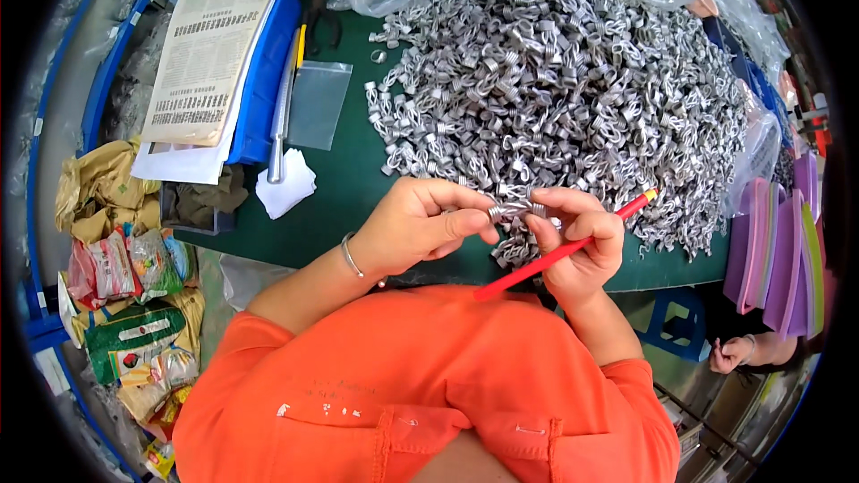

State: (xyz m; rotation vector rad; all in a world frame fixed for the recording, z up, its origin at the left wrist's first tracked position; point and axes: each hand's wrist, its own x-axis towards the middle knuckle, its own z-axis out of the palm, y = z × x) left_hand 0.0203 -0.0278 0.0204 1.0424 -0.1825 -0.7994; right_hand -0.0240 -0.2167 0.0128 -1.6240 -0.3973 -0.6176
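Observation:
My left hand [428, 222] pinches one end of a small silvery coiled metal piece [514, 210] between thumb and forefinger. On its other end the fingertips of my right hand [577, 246] are closed. A slim red stick [541, 264] with a yellow tip also lies in my right hand, slanting between its fingers from the orange shirt up to the right. Just beyond both hands spreads a large heap of similar metal pieces [555, 80], and a few lie right below my fingertips. What exactly the fingers cover on the piece is hidden.
A green table [344, 188] bears the heap. At left stand a blue bin [276, 63] topped by a newspaper [210, 45], pliers [322, 25] and a clear plastic bag [319, 105]. Purple foam sheets [769, 250] hang at right, near another person's hand [734, 353] and a blue stool [676, 322].

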